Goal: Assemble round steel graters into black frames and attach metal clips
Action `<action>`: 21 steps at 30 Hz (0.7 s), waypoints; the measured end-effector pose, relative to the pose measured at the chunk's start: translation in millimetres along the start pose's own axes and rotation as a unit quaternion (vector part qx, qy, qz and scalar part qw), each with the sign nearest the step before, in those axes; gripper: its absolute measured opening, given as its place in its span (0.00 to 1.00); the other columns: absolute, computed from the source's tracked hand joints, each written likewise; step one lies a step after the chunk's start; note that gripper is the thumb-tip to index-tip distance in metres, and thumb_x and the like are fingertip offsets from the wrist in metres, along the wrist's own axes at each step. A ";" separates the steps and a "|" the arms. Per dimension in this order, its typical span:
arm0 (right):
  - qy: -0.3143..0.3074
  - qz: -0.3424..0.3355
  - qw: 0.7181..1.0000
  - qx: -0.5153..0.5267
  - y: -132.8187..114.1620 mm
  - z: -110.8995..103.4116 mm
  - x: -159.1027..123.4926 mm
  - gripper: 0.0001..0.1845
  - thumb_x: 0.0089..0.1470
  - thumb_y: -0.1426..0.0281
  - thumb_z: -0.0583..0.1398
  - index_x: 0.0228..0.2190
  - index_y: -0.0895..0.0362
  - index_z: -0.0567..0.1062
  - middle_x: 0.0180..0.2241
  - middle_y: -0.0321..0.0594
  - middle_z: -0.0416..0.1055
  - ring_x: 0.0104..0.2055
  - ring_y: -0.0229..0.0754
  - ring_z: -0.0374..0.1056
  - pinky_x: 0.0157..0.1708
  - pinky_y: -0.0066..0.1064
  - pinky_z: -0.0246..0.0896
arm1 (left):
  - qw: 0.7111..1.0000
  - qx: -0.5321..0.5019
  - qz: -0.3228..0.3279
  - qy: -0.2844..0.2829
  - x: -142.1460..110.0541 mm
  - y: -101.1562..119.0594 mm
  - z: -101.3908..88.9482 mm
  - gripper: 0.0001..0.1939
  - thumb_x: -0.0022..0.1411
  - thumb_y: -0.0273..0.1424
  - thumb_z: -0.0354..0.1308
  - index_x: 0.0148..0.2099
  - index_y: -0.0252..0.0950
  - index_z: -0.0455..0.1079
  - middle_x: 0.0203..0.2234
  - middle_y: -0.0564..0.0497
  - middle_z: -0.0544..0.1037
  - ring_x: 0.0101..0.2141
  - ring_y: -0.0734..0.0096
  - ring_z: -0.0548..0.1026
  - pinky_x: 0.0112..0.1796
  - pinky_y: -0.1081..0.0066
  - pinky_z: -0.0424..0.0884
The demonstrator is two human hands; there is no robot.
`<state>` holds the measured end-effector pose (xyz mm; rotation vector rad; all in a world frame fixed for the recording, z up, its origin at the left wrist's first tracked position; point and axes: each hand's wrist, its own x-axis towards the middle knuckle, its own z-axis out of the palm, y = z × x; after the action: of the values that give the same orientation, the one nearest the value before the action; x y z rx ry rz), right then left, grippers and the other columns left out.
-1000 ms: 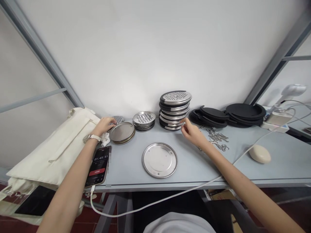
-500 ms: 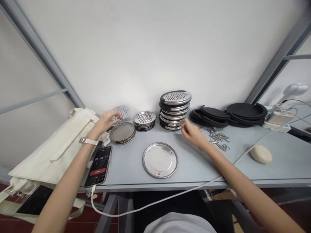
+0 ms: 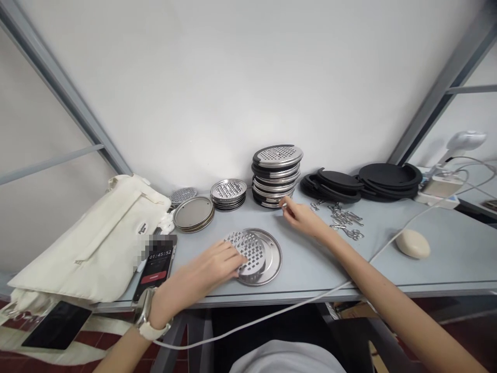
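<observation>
A pale grey table (image 3: 310, 274) stretches across the view, its back edge against a white wall. Near the back edge rises a leaning stack of silver and black round pieces (image 3: 276, 178). Towards the front edge lies a round silver metal plate (image 3: 274, 254), shallow and raised at the rim. Over its left part sits a smaller grey metal disc covered with rows of raised grater teeth (image 3: 253, 255), its far left side overhanging the plate; whether the two touch cannot be told. The left hand (image 3: 215, 265) reaches in over the front edge, back upward, fingers gripping the disc's near left side. The right hand (image 3: 305, 220) hovers by the stack's foot, fingers curled towards the thumb; whether it pinches anything cannot be told.
</observation>
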<state>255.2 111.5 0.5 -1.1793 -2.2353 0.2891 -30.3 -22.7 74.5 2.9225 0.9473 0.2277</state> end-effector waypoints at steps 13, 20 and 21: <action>-0.128 -0.062 0.985 0.099 -17.5 19.9 -3.5 0.12 0.60 0.63 0.51 0.30 0.57 0.67 0.18 0.29 0.60 0.20 0.33 0.53 0.23 0.24 0.49 | 0.999 0.016 0.045 -0.016 18.1 10.1 22.8 0.07 0.64 0.27 0.53 0.42 0.38 0.70 0.33 0.50 0.65 0.38 0.69 0.65 0.38 0.70 0.63; -0.147 -0.068 0.981 0.107 -22.4 20.6 -6.4 0.11 0.60 0.64 0.51 0.32 0.57 0.69 0.17 0.29 0.59 0.20 0.33 0.54 0.23 0.24 0.49 | 0.998 0.029 0.062 -0.017 27.1 4.7 35.8 0.09 0.64 0.28 0.52 0.46 0.38 0.69 0.34 0.49 0.65 0.37 0.67 0.64 0.40 0.69 0.63; -0.148 -0.069 0.981 0.108 -22.6 20.8 -6.6 0.11 0.60 0.64 0.51 0.33 0.57 0.68 0.17 0.28 0.59 0.20 0.33 0.55 0.23 0.24 0.49 | 0.997 0.029 0.062 -0.019 27.9 4.2 37.0 0.09 0.64 0.28 0.52 0.47 0.39 0.69 0.34 0.49 0.65 0.38 0.67 0.64 0.40 0.69 0.63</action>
<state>230.4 94.5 -8.8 -0.9087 -2.4512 0.6715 0.3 -10.2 41.8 3.0303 0.7820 0.1537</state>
